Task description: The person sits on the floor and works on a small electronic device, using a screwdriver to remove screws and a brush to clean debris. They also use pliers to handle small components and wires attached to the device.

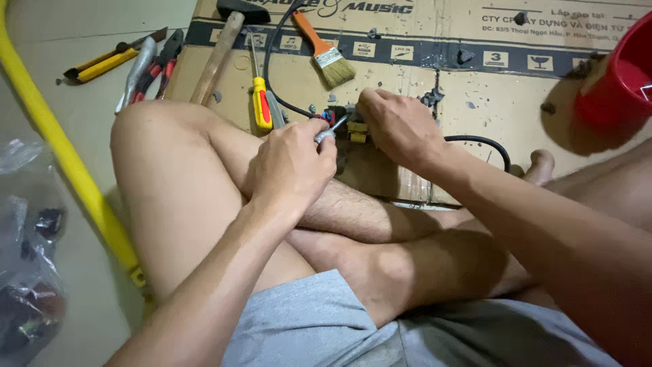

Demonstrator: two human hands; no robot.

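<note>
A flattened cardboard sheet (489, 102) was spread on the floor, and a small electrical part (353, 129) with yellow and dark pieces was kept near its front edge, just beyond the crossed legs of the seated person. The part was pressed down and gripped from above by the right hand (401, 126), whose fingers were curled over it. A slim metal tool (329, 130) was grasped in the clenched left hand (292, 163), and its tip was laid against the left side of the part. Whether the tip was seated in a screw could not be told, since the spot was hidden by the fingers.

A black cable (475, 141) was seen running from the part toward the right along the front edge of the cardboard, and a second stretch of it was looped back toward the far edge. A yellow and red screwdriver (261, 105) was laid just left of the part. A hammer (221, 51) with a wooden handle was placed near the far left corner of the cardboard, and a paintbrush (324, 51) with an orange handle was laid beside it toward the middle. Pliers (159, 68) and a yellow utility knife (112, 61) were left on the floor, off the left edge. A red bucket (618, 81) was stood at the right edge.
</note>
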